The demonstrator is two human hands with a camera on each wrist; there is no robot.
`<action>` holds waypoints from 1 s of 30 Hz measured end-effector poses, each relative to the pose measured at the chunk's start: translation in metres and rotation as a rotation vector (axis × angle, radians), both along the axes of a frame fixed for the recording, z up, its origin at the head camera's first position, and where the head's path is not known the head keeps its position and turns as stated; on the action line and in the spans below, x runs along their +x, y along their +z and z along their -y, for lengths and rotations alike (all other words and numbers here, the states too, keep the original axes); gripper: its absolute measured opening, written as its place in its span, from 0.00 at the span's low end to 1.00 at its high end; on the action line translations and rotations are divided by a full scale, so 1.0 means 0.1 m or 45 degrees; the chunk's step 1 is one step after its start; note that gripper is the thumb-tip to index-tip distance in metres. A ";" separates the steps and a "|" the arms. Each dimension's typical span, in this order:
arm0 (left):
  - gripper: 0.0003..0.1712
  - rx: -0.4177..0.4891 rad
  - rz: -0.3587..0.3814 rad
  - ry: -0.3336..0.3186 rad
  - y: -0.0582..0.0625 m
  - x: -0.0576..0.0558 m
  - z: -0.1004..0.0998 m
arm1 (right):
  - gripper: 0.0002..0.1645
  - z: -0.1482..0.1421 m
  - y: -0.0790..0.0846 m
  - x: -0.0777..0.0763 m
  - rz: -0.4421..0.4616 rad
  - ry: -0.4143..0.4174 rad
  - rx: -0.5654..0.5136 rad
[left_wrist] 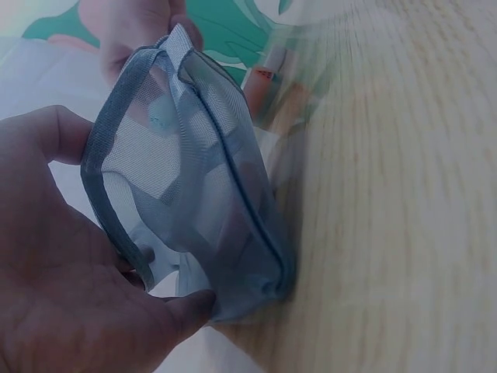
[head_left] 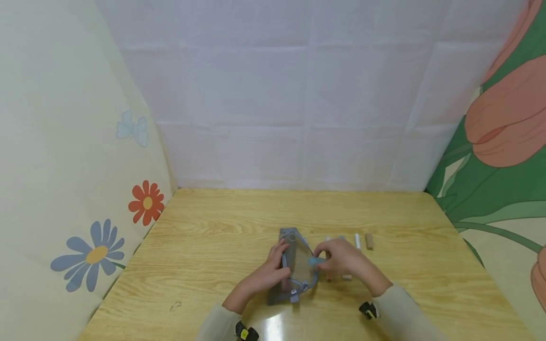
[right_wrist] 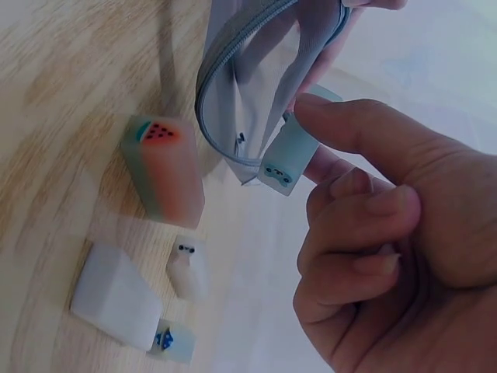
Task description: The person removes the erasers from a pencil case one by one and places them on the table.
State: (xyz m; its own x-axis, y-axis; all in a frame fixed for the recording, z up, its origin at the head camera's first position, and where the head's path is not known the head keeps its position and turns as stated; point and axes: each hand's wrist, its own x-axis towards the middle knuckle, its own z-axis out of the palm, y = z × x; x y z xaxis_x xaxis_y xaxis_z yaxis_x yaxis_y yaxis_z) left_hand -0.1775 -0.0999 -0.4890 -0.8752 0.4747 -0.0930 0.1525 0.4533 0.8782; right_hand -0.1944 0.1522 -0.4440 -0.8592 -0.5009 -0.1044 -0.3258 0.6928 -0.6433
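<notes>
A grey mesh zip pouch (head_left: 290,258) lies on the table with its mouth spread wide. My left hand (head_left: 268,270) holds its left rim, the thumb low and the fingers higher up, as the left wrist view of the pouch (left_wrist: 225,179) shows. Between thumb and forefinger, my right hand (head_left: 345,258) pinches a pale blue eraser-like block (right_wrist: 293,151) with a small printed face, right at the pouch's opening. The other right fingers are curled in. Beside the pouch stands a pink-and-green block with a watermelon print (right_wrist: 167,171).
Right of the pouch are more small blocks: a white one (right_wrist: 116,299), a small white one with a face (right_wrist: 186,270), a pale one with a blue print (right_wrist: 174,342) and a brown one (head_left: 369,241). My right hand partly covers this group in the head view.
</notes>
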 end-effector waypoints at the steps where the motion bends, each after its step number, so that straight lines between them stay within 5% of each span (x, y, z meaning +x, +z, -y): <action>1: 0.53 0.001 0.000 0.000 0.00 0.00 0.00 | 0.12 -0.01 0.00 0.00 0.002 -0.003 -0.003; 16: 0.52 0.020 0.021 0.002 -0.01 0.00 0.00 | 0.09 -0.19 0.00 -0.04 -0.120 -0.007 0.060; 30: 0.51 0.027 0.044 -0.001 -0.03 0.00 0.01 | 0.10 -0.36 0.00 0.03 -0.046 -0.116 0.044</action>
State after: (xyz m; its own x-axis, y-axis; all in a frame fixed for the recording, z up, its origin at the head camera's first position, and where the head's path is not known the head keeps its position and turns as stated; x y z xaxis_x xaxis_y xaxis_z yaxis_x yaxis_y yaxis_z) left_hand -0.1777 -0.1008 -0.4916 -0.8712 0.4778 -0.1126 0.1227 0.4340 0.8925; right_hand -0.1917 0.1885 -0.4444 -0.9043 -0.4174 -0.0889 -0.2830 0.7423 -0.6073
